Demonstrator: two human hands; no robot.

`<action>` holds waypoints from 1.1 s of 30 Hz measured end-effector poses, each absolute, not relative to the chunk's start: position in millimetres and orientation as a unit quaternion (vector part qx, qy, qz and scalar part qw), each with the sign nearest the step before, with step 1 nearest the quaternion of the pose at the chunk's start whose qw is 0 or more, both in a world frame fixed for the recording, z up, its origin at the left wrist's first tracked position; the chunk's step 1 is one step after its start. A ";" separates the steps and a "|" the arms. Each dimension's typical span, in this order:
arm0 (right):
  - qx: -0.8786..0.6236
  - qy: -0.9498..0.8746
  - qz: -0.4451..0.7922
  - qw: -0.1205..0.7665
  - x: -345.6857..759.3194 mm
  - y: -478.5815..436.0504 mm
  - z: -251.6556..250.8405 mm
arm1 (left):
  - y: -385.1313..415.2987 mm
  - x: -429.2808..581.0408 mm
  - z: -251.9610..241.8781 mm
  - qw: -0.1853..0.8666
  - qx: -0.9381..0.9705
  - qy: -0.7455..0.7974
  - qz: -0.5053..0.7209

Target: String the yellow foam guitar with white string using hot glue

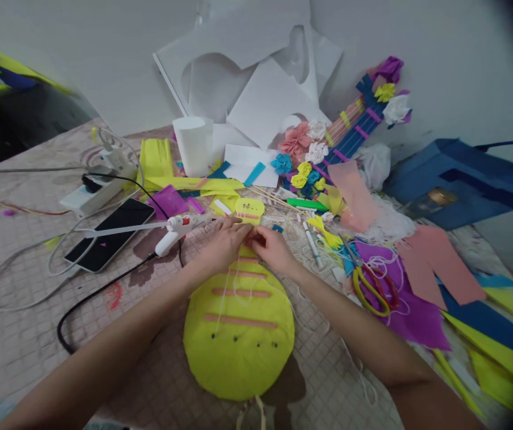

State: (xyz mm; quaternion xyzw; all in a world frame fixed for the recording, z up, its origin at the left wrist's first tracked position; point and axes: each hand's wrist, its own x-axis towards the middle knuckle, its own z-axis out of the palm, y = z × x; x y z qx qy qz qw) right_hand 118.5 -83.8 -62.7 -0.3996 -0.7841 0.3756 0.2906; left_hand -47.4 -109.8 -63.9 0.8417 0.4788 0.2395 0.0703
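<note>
A yellow, paper-covered guitar shape point(238, 364) lies flat, its round body toward me and its headstock pointing away. Pink strips cross it, and small dark pegs dot the body and headstock. White string point(224, 298) runs from a body peg up toward the neck. My left hand point(224, 242) rests over the upper neck with its fingers bent together. Beside it, my right hand point(272, 248) pinches at the neck's right edge. The fingertips of both hands meet there, and what they hold is too small to make out.
A glue gun point(178, 230) and phone point(110, 236) lie left, near a power strip point(90, 194). Scissors point(372, 289), a purple sheet point(417, 322) and loose string lie right. Behind stand a white cup point(193, 146) and a flowered blue guitar point(355, 137).
</note>
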 end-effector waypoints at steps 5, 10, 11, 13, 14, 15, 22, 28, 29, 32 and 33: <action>-0.402 -0.731 0.479 0.273 125.5 -94.7 -54.6 | -112.9 -51.4 -58.4 0.082 0.849 0.458 0.252; -0.409 -0.758 0.445 0.243 131.2 -116.3 -34.9 | -125.9 -56.6 -54.5 0.062 0.853 0.459 0.239; -0.411 -0.772 0.422 0.240 131.7 -122.0 -31.0 | -130.0 -57.1 -53.5 0.059 0.854 0.460 0.236; -0.406 -0.799 0.374 0.239 132.3 -134.3 -24.8 | -140.1 -57.1 -51.0 0.058 0.852 0.464 0.235; -0.401 -0.812 0.349 0.239 132.3 -140.7 -22.7 | -146.2 -56.8 -49.4 0.058 0.851 0.465 0.237; -0.397 -0.825 0.323 0.238 132.2 -147.1 -21.3 | -153.0 -56.5 -47.4 0.060 0.851 0.464 0.239; -0.363 -0.868 0.239 0.240 133.1 -183.3 -30.2 | -216.5 -78.9 -34.9 0.096 0.773 0.536 0.325; -0.365 -0.862 0.244 0.253 135.4 -196.7 -41.1 | -237.9 -127.9 -38.3 0.017 0.580 0.732 0.357; -0.365 -0.861 0.244 0.258 135.4 -198.4 -41.8 | -234.6 -133.3 -39.0 -0.004 0.569 0.744 0.350; -0.368 -0.859 0.235 0.268 135.0 -203.8 -42.5 | -217.4 -142.3 -39.4 -0.020 0.588 0.745 0.314; -0.371 -0.858 0.230 0.269 134.7 -205.7 -42.4 | -210.6 -143.7 -39.2 -0.012 0.607 0.737 0.297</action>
